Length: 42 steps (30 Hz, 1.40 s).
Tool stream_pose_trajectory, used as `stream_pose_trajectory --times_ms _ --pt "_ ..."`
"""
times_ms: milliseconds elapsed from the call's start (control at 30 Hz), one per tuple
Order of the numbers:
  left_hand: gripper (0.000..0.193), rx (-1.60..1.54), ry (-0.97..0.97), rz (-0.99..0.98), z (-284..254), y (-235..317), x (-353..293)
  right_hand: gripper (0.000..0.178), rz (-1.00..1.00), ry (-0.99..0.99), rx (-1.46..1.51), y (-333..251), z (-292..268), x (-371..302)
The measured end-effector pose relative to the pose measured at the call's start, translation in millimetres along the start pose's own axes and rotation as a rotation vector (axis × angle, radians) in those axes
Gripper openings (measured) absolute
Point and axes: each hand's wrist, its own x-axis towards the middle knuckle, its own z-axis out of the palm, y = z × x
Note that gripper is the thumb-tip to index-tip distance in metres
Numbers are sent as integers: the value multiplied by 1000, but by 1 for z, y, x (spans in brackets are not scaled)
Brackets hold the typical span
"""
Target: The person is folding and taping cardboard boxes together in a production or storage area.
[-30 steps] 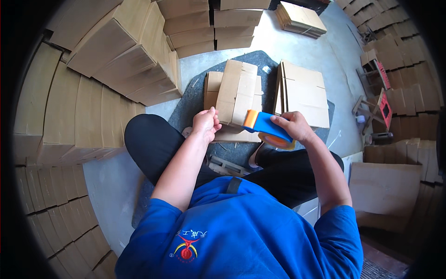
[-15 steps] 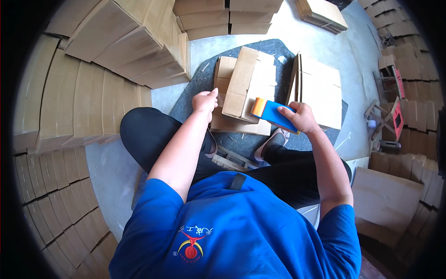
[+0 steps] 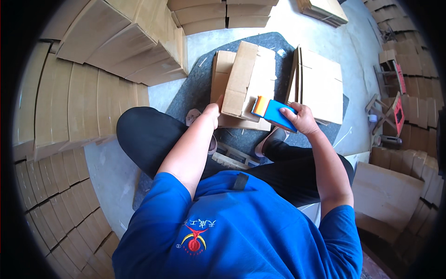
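Head view: Tall stacks of brown cartons (image 3: 118, 37) crowd the left side of a dark mat (image 3: 197, 79), leaving its middle to a long brown box (image 3: 239, 79), which lies on flat cardboard (image 3: 224, 63) with its near end toward the seated person, apparently so that both hands can reach its sides. A pile of flattened cartons (image 3: 321, 86) rests along the mat's right edge, seemingly within easy reach. The person's left hand (image 3: 211, 113) is at the box's near left corner, its fingers mostly hidden; whether they are curled, spread or pressing on the cardboard cannot be told. At the near right corner, the right hand (image 3: 303, 119) is closed around a blue tape dispenser (image 3: 277, 115), thumb on top, its orange roller (image 3: 261, 106) aimed at the box, a grip that appears chosen to steer the tool's front end.
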Motion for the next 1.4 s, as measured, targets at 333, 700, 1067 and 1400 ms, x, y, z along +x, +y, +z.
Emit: stream_pose_trajectory --times_ms 333,700,1067,1400 --pt "90 1341 90 1211 28 -16 -94 60 -17 -25 -7 11 0 3" --pt "89 1491 242 1324 31 -31 -70 59 94 -131 -12 11 -35 -4" --pt "102 1587 171 1222 40 -24 -78 60 229 -146 -450 14 -35 -7" --pt "103 1548 175 1192 41 -24 -79 34 145 9 -750 -43 73 9"
